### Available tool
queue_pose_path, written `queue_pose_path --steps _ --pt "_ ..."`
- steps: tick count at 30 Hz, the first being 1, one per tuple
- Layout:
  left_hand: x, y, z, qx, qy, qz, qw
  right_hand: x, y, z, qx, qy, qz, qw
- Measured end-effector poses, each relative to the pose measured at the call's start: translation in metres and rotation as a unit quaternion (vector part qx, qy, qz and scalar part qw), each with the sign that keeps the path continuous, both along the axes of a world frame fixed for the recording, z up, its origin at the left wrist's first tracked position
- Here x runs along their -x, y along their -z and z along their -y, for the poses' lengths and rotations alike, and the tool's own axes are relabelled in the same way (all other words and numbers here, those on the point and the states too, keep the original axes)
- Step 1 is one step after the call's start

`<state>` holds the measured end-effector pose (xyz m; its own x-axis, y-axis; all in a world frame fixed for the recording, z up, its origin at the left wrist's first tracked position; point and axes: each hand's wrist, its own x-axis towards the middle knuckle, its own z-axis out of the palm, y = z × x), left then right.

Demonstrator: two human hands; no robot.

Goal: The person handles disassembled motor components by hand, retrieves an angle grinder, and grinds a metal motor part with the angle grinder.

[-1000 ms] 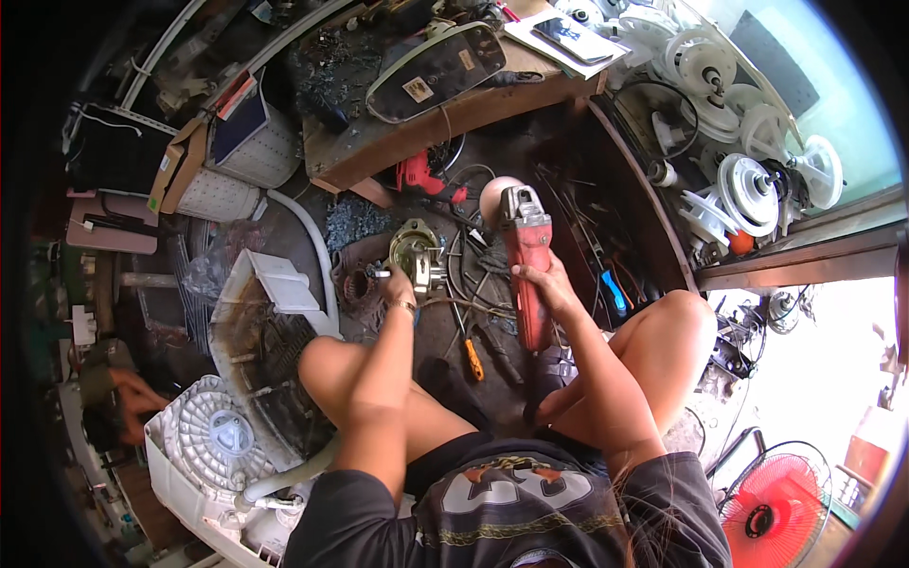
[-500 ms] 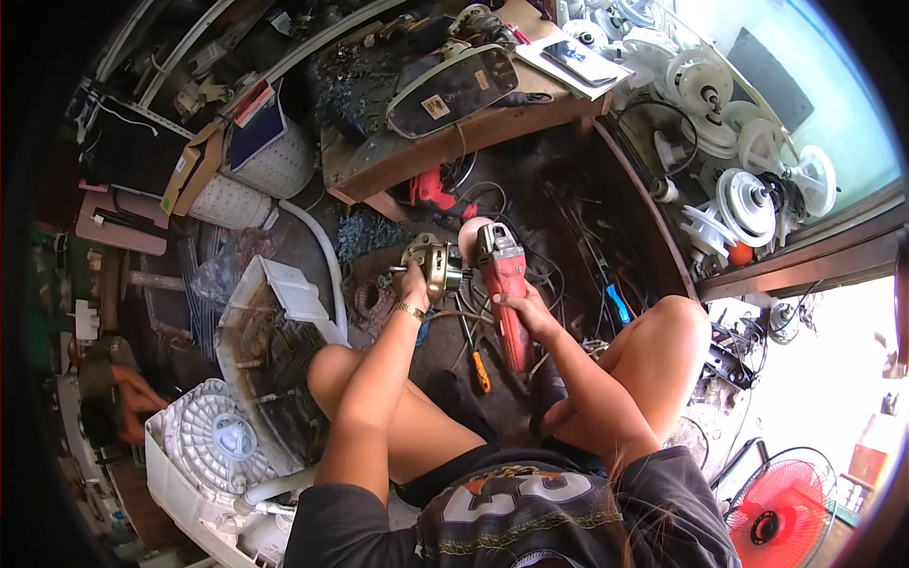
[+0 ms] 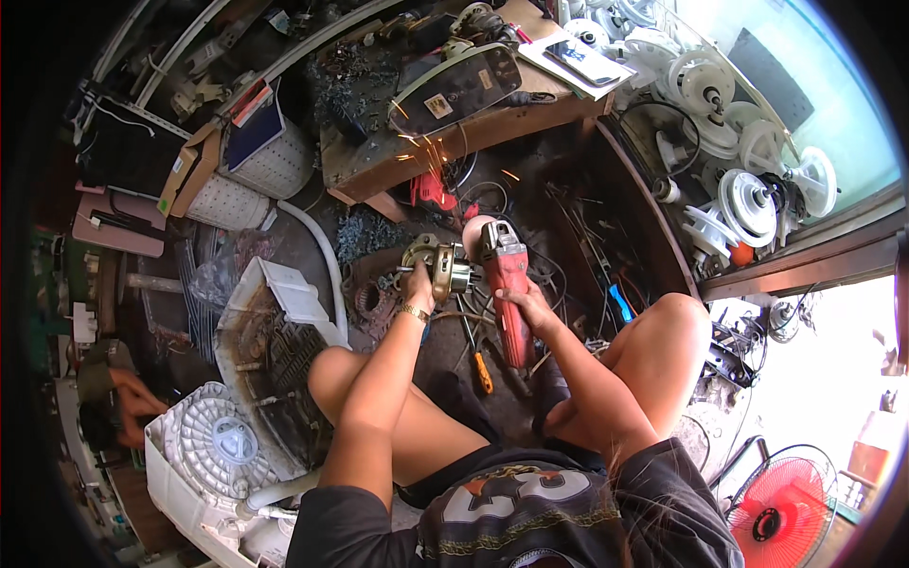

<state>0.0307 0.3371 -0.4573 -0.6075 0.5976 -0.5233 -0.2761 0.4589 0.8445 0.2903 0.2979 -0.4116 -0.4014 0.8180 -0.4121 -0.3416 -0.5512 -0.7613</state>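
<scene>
My right hand [image 3: 528, 309] is wrapped around the body of a red angle grinder [image 3: 512, 327], held upright over the floor. Its pale disc [image 3: 475, 235] meets or nearly meets a round, brass-coloured metal housing [image 3: 445, 270]; the exact contact point is hard to make out. That housing has a silver end facing the grinder, and my left hand [image 3: 416, 284] grips its left side, the fingers partly hidden. Orange sparks [image 3: 426, 151] fly up beyond the disc. A screwdriver with an orange handle [image 3: 483, 373] lies on the floor between my legs.
Ahead stands a low wooden bench [image 3: 454, 151]; a red power tool [image 3: 432, 192] lies beneath it. Cables spread over the floor. White washing-machine parts [image 3: 213, 440] stand at left, white pulleys [image 3: 748, 206] at right. A red fan [image 3: 778, 516] stands lower right; another person's arm [image 3: 137, 398] shows far left.
Sparks have appeared above the disc, where none showed before. The grinder and the metal housing have shifted very slightly, with both hands keeping their grip.
</scene>
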Motion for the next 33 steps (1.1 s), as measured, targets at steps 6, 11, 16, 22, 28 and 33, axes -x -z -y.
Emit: queue_pose_path --steps 6,11,16,22,28,33 --pt "0.001 0.007 -0.003 -0.014 0.004 0.011 1.000 -0.001 0.004 -0.002 -0.009 0.014 0.011 1.000" --pt "0.023 0.032 -0.003 -0.021 0.011 0.008 1.000 -0.003 0.004 -0.006 -0.012 0.017 0.001 1.000" --pt "0.028 0.020 -0.001 -0.004 -0.019 0.068 0.998 -0.004 -0.001 -0.002 -0.013 0.001 0.013 1.000" --pt "-0.014 -0.008 -0.008 0.011 -0.012 0.107 0.994 -0.015 0.013 0.002 -0.043 0.004 0.053 0.998" --pt "0.030 0.014 -0.001 -0.001 -0.015 0.107 0.994 0.005 -0.007 0.003 -0.008 -0.027 0.015 0.999" --pt "0.008 0.031 -0.008 0.006 -0.007 0.124 0.992 -0.009 0.011 -0.001 -0.035 0.007 0.054 0.998"
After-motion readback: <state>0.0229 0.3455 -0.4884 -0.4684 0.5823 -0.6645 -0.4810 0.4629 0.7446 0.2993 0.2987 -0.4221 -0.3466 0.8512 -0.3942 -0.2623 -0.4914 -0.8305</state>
